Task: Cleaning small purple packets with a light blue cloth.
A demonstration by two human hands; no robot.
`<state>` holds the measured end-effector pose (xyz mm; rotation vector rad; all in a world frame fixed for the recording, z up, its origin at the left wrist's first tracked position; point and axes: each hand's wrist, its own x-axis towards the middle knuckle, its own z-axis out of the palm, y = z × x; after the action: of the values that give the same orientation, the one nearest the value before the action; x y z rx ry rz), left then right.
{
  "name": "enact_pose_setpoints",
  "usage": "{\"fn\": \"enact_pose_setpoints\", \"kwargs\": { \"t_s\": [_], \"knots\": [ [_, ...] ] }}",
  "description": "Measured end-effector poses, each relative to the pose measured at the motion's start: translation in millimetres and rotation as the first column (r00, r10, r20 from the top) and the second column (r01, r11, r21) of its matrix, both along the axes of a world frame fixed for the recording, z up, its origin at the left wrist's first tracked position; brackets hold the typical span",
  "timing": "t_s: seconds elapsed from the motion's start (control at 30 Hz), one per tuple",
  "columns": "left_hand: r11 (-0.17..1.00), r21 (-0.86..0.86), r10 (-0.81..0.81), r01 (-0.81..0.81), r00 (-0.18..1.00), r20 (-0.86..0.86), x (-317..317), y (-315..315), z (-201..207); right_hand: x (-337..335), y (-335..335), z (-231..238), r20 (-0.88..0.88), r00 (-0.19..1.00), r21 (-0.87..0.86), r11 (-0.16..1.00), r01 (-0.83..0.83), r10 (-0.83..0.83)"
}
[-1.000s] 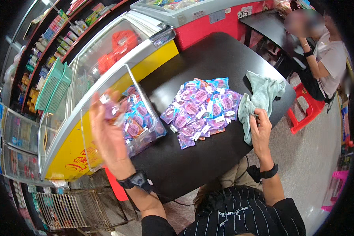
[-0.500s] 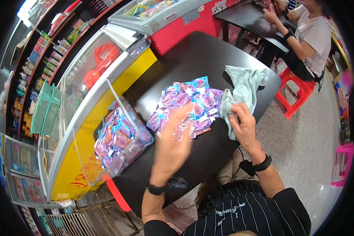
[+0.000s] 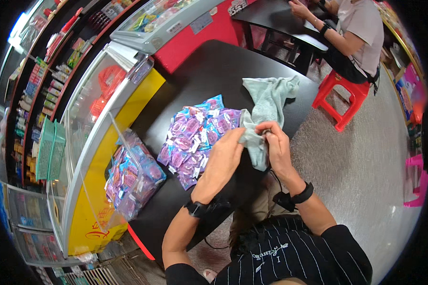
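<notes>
A pale green cloth (image 3: 266, 102) lies bunched across the dark table, its near end gathered up between my hands. My right hand (image 3: 279, 149) is closed at that end, thumb and fingers bent together on the fabric. From the left, my left hand (image 3: 223, 156) reaches in with its fingertips at the cloth's edge; whether they grip it is hard to see. Just beyond my left hand spreads a pile of small purple and blue packets (image 3: 190, 133). A clear plastic box (image 3: 145, 187) filled with similar packets stands at the table's left edge.
The dark table (image 3: 223, 61) abuts a glass-topped display case with a yellow side (image 3: 100, 190) on the left. A red-sided freezer (image 3: 176, 42) stands behind. At the far right a person (image 3: 356, 42) sits on a red stool (image 3: 340, 102) at another table.
My left hand has moved right from above the packets to the cloth. My right hand stays at the cloth. The whole view has shifted, so the table appears further left.
</notes>
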<state>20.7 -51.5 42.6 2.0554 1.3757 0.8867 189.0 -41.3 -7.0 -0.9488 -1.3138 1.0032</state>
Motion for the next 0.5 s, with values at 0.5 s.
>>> {"fn": "enact_pose_setpoints", "kwargs": {
  "t_s": [0.5],
  "knots": [
    [0.96,0.214,-0.137,0.18,0.97,-0.2,58.3,-1.9,-7.6,-18.1,-2.7,-39.5,-0.191,0.981,0.019,0.999,-0.035,0.038]
  ]
}}
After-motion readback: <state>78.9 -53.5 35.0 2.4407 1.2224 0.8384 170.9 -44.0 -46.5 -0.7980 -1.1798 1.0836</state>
